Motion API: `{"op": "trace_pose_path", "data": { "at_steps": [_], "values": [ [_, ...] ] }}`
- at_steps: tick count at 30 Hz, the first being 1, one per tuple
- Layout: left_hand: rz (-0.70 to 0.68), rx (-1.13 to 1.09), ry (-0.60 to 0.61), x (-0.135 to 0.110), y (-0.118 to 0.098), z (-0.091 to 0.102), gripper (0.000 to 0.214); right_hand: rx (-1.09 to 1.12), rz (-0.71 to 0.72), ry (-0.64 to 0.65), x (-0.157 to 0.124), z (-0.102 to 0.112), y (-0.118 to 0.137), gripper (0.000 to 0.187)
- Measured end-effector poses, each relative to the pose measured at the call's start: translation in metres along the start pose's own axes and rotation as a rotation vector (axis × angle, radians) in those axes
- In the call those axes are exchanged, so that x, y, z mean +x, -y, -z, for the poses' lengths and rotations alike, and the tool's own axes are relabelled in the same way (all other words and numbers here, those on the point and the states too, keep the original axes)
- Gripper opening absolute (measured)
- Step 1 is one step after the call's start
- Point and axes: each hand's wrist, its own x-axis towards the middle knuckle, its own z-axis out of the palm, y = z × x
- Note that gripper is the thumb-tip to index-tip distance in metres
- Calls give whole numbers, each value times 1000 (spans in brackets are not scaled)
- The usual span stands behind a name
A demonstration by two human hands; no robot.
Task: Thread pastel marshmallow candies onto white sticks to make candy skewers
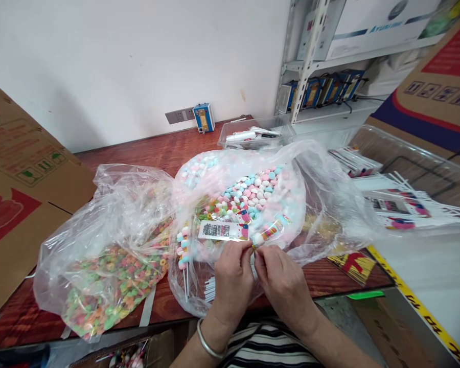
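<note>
- Candy packet (270, 231): near end partly hidden by fingers; we find its far end hard to separate from the clear bag (331, 184).
- Packet lies just beyond the fingertips, slanting away rightward, near a printed label (218, 230).
- Left hand (233, 268), right hand (279, 271): fingers pinched together on a small gold tie (253, 247); we cannot make out each fingertip.

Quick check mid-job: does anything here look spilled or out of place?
No spill stands out: the pastel candies and ring candies appear contained by their clear bags. Only the white sticks at far right look untidy, fanned unevenly instead of aligned.
</note>
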Motion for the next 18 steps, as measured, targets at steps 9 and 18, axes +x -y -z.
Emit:
{"op": "trace_pose_path", "data": {
  "at_steps": [9, 18],
  "values": [
    [719, -1095, 161, 11, -12, -9, 30, 699, -513, 10, 5, -9, -10, 9],
    [93, -241, 97, 0, -1, -5, 16, 585, -361, 101, 10, 8, -18, 15]
  ]
}}
